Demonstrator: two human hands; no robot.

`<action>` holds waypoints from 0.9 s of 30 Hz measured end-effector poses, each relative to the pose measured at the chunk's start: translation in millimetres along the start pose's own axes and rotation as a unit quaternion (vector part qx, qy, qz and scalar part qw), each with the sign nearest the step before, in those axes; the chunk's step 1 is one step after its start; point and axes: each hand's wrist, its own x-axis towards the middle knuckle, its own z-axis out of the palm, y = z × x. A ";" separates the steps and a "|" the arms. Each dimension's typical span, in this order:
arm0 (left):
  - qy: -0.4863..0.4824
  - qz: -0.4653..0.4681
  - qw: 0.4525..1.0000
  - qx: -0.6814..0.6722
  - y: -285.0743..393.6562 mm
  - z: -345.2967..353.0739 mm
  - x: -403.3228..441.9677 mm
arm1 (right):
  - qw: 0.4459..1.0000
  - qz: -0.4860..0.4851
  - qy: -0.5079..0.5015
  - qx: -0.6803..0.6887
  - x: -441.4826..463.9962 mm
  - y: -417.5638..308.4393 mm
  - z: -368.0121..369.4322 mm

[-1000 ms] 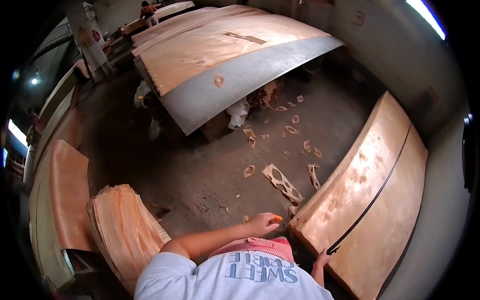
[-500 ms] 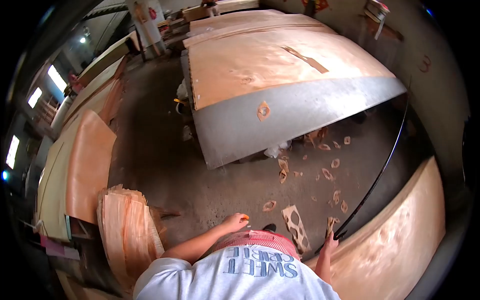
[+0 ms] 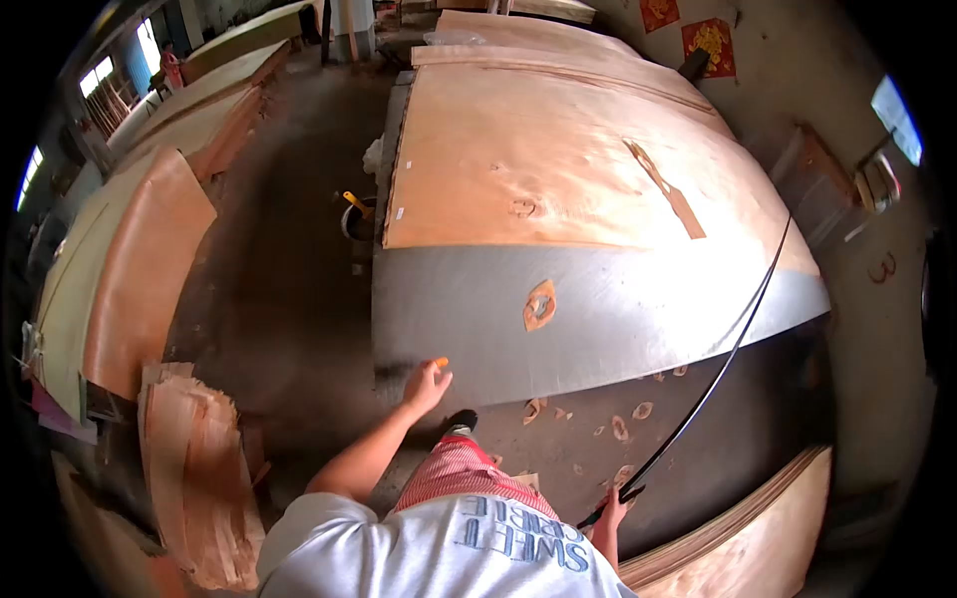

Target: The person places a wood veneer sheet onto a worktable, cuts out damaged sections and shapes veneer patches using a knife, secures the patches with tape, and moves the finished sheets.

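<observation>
My left hand point(image 3: 427, 387) is closed round a small orange object point(image 3: 441, 363), near the front left edge of a grey metal tabletop point(image 3: 449, 319). Low on the right, my right hand point(image 3: 613, 508) grips one end of a long, thin black rod point(image 3: 704, 397), which curves up and away over the table's right part. A wide wood veneer sheet point(image 3: 498, 159) covers the tabletop beyond the bare metal. An eye-shaped veneer scrap point(image 3: 539, 305) lies on the metal, and a longer cut strip point(image 3: 670, 191) rests on the sheet.
Veneer stacks stand at the lower right point(image 3: 748, 528) and lower left point(image 3: 194, 468). A brown sheet point(image 3: 145, 279) drapes over a pile at the left. A bucket point(image 3: 357, 221) stands beside the table. Scraps point(image 3: 620, 429) litter the floor. Another person point(image 3: 171, 66) is far left.
My view has turned and moved closer to the metal-topped table. My left hand has come up to its edge. The black rod has left the right stack and now extends over the table side.
</observation>
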 end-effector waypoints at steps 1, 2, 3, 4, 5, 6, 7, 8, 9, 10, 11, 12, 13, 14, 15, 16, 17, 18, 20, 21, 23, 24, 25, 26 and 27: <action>0.013 -0.040 0.999 0.004 5.0 -3.9 31.8 | 1.000 0.012 0.004 -0.016 7.3 2.1 1.1; 0.083 0.029 0.996 0.010 -12.7 4.8 65.0 | 1.000 0.011 0.015 -0.021 8.9 -5.1 6.4; 0.105 0.025 0.993 0.037 -10.6 -2.7 96.1 | 0.999 0.010 0.028 -0.027 6.1 -14.2 14.7; 0.156 0.066 0.982 0.084 -32.9 2.2 130.8 | 0.999 0.019 0.020 -0.028 -1.1 -29.4 26.8; 0.156 0.021 0.981 0.115 -35.2 -6.3 160.0 | 0.999 0.030 0.013 -0.027 -8.6 -43.9 37.9; 0.185 -0.012 0.972 0.147 -40.9 -11.6 187.3 | 0.999 0.021 -0.002 -0.047 -14.3 -57.0 49.5; 0.200 -0.006 0.962 0.187 -50.2 -19.4 214.5 | 0.999 0.031 -0.011 -0.041 -37.6 -87.8 79.1; 0.214 0.002 0.950 0.229 -59.7 -26.0 234.1 | 0.998 0.027 0.008 -0.050 -33.4 -87.4 83.5; 0.200 0.002 0.943 0.268 -65.1 -33.0 246.1 | 0.998 0.024 0.025 -0.058 -28.9 -85.4 87.7; 0.185 0.006 0.933 0.307 -67.8 -42.2 257.4 | 0.997 0.033 0.033 -0.062 -30.1 -89.2 95.9; 0.172 0.011 0.922 0.346 -70.4 -46.7 267.3 | 0.997 0.034 0.030 -0.065 -31.8 -92.6 102.8; 0.152 0.005 0.926 0.347 -74.9 -46.1 277.3 | 0.997 0.035 0.027 -0.068 -35.3 -97.5 111.6; 0.133 0.000 0.928 0.348 -79.4 -44.9 286.9 | 0.997 0.036 0.024 -0.070 -39.5 -101.8 121.0; 0.112 -0.007 0.930 0.349 -82.3 -42.7 292.9 | 0.995 0.058 0.052 -0.057 -43.5 -106.4 130.7; 0.131 -0.003 0.929 0.345 -83.7 -40.6 298.4 | 0.995 0.051 0.054 -0.074 -43.6 -106.0 134.3; 0.148 0.000 0.928 0.341 -83.1 -40.1 306.7 | 0.993 0.046 0.054 -0.092 -42.9 -103.4 134.4; 0.170 0.004 0.926 0.336 -81.1 -40.9 319.1 | 0.992 0.037 0.052 -0.107 -39.4 -99.6 135.7; 0.224 0.017 0.916 0.333 -78.1 -42.8 331.6 | 0.993 0.042 0.047 -0.097 -35.2 -95.1 137.1; 0.216 -0.133 0.940 0.230 -74.1 -56.6 366.9 | 0.993 0.042 0.046 -0.101 -33.4 -95.4 147.7; 0.211 -0.208 0.939 0.175 -72.9 -62.9 384.8 | 0.993 0.040 0.045 -0.104 -31.2 -96.8 154.7; 0.210 -0.225 0.934 0.183 -79.3 -76.5 409.8 | 0.993 0.054 0.047 -0.091 -29.1 -98.0 166.8; 0.212 -0.235 0.930 0.186 -85.1 -82.9 420.8 | 0.993 0.054 0.039 -0.094 -27.6 -100.6 173.5; 0.202 -0.221 0.945 0.130 -91.3 -87.8 431.5 | 0.993 0.054 0.030 -0.098 -25.3 -104.1 181.0; 0.191 -0.207 0.957 0.073 -97.3 -93.1 441.6 | 0.994 0.056 0.028 -0.095 -24.2 -109.1 188.8; 0.180 -0.191 0.965 0.017 -100.6 -99.6 450.6 | 0.994 0.058 0.027 -0.092 -25.5 -116.0 197.3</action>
